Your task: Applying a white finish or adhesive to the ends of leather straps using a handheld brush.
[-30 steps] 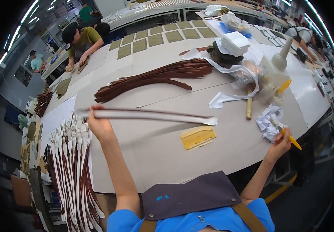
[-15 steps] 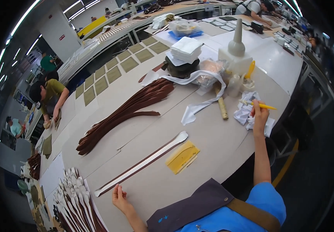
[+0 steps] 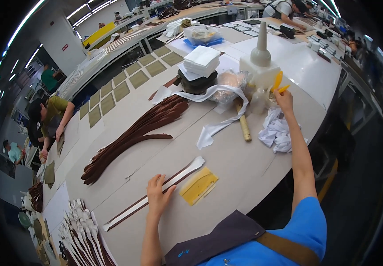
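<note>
My right hand (image 3: 283, 99) is closed on a slim yellow-handled tool (image 3: 284, 88), at a small translucent pot (image 3: 271, 98); the tool's working end is hidden. A second yellow handle (image 3: 278, 79) stands up from the same pot. My left hand (image 3: 157, 195) is open over a brown strap with a white face (image 3: 178, 176), thumb apart from the bent fingers; whether it presses on the strap I cannot tell. The strap lies aslant on the table. Beside it is a yellow translucent sheet (image 3: 198, 186). White crumpled cloth (image 3: 276, 131) lies below my right hand.
Brown strips (image 3: 129, 142) lie fanned mid-table, with white-faced strips (image 3: 83, 230) at the lower left. Behind stand a white squeeze bottle (image 3: 260, 66), a stack of white pads (image 3: 200, 61) and a stick (image 3: 244, 128). A co-worker (image 3: 52, 115) bends over the table's left side.
My right hand has moved up from the white cloth to the small pot with the yellow-handled tool. My left hand has moved up and right along the strap, from its lower end to its middle.
</note>
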Motion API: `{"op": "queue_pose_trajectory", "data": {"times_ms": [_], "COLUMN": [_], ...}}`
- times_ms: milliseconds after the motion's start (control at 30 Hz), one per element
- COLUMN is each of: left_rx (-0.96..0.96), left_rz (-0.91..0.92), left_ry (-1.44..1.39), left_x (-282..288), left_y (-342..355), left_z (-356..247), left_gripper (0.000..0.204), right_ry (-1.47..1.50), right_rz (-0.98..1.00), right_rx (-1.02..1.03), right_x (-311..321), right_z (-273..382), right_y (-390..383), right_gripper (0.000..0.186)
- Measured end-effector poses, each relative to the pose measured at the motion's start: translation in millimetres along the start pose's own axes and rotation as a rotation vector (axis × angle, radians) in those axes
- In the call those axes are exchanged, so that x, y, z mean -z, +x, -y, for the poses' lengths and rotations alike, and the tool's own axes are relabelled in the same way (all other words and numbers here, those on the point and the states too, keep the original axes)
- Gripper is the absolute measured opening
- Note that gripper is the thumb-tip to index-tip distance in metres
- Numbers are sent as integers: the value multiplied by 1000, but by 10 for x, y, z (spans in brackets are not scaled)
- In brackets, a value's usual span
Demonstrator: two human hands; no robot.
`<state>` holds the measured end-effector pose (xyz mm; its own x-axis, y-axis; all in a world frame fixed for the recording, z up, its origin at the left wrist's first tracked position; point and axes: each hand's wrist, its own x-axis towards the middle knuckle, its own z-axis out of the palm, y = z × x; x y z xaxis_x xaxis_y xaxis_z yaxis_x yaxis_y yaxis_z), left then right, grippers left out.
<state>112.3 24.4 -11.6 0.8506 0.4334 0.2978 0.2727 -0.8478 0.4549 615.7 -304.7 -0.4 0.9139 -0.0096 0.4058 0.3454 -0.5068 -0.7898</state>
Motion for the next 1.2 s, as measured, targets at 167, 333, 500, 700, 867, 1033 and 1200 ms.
{"op": "queue_pose_trajectory", "data": {"times_ms": [167, 333, 500, 700, 867, 1033, 1200], "left_rx": [-118, -50, 24, -8, -197, 66, 138], "left_rz": [-38, 223, 451, 531, 743, 867, 755], "left_ry": [71, 6, -114, -172, -170, -904, -1027], "left_x": [-66, -12, -1, -8, 3, 140, 280], "left_y": [148, 305, 487, 562, 714, 773, 946], "left_z": [-18, -16, 9, -91, -158, -253, -449], "left_gripper": [48, 39, 34, 37, 34, 28, 36], "right_ry": [-164, 3, 136, 136, 637, 647, 513], "right_rz": [55, 28, 11, -125, -315, -298, -157], "right_rx": [18, 76, 150, 159, -305, -301, -116], "right_x": [-89, 127, 235, 210, 55, 192, 243], "right_z": [-13, 44, 149, 176, -61, -200, -25], "right_y": [157, -63, -494, -406, -269, -370, -512], "right_gripper": [36, 23, 17, 23, 33, 33, 26]}}
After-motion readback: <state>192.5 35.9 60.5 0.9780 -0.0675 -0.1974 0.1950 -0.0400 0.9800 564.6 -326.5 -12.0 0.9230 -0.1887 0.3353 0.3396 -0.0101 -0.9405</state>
